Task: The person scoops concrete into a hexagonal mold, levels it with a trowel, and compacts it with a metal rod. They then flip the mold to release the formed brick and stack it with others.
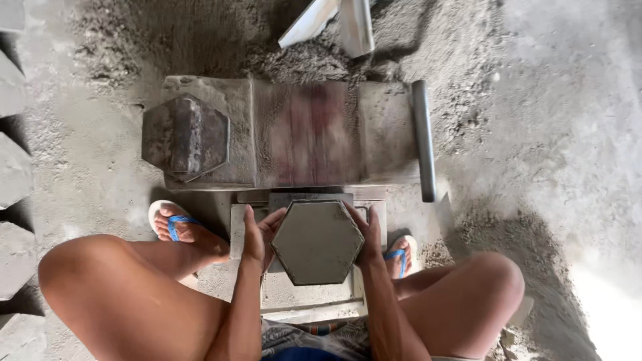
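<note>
Hands, left (pixel 256 235), right (pixel 366 234), gripping one hexagonal block (pixel 317 242), one hexagonal stamp (pixel 186 137)

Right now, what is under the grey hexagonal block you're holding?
The grey hexagonal block, held between left hand and right hand, sits over a flat grey slab on the sandy floor. The slab's edges show around it; the part directly beneath is covered.

shovel (pixel 334 23) cut off at top | press top (pixel 307 134) blurred (motion) | blocks (pixel 13 174) cropped left
</note>
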